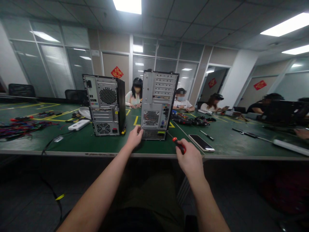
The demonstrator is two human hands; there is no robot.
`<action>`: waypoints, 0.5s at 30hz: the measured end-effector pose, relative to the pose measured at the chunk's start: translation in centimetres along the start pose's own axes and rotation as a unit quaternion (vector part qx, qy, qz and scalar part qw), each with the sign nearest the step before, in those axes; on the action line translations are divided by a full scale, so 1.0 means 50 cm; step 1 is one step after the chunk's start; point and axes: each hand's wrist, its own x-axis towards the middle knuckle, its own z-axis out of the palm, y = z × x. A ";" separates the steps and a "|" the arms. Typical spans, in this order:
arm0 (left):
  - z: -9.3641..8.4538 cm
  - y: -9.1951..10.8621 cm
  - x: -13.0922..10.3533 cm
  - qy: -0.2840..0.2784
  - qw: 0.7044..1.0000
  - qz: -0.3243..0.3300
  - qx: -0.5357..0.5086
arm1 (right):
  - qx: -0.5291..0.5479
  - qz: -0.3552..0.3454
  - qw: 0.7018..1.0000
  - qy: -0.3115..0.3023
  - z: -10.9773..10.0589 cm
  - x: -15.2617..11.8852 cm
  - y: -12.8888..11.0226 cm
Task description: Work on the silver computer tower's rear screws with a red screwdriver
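Observation:
A tall computer tower (152, 93) stands upright on the green table (106, 145), its rear panel facing me. My left hand (135, 137) rests against its lower left edge, fingers curled; whether it grips the case is hard to see. A red and black screwdriver (178, 145) is held in my right hand (189, 156), its thin shaft pointing at the tower's lower right corner. Contact between tip and case cannot be made out. A second, shorter tower (101, 112) stands to the left, also rear side toward me.
Right of my right hand lies a phone (201, 142), with a thin pen-like tool (207, 135) beyond it. A white power strip (79, 125) and bundled cables (19, 129) lie left. Dark cables (193, 120) sit behind the phone. Several people sit across the table.

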 end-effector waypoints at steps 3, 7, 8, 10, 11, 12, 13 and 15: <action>0.000 0.000 -0.001 0.000 1.000 0.003 -0.001 | -0.043 -0.062 0.997 0.017 0.007 0.003 0.009; 0.002 -0.004 0.000 -0.004 1.000 0.008 -0.011 | -0.063 -0.088 0.994 0.013 0.011 0.002 0.010; 0.002 -0.005 0.000 -0.004 1.000 0.007 -0.011 | -0.062 -0.088 0.994 0.008 0.010 0.001 0.008; 0.003 -0.006 0.000 -0.004 1.000 0.005 -0.010 | -0.054 -0.077 0.996 0.001 0.009 -0.002 0.003; 0.003 -0.006 0.000 -0.004 1.000 0.005 -0.008 | -0.046 -0.068 0.997 -0.001 0.008 -0.003 0.000; 0.003 -0.006 0.000 -0.004 1.000 0.006 -0.007 | -0.039 -0.059 0.998 -0.001 0.008 -0.003 -0.001; 0.003 -0.005 0.000 -0.002 1.000 0.006 -0.006 | -0.032 -0.052 0.998 -0.001 0.008 -0.004 -0.002; 0.002 -0.004 0.000 0.000 1.000 0.007 -0.006 | -0.020 -0.045 0.999 -0.001 0.008 -0.004 -0.002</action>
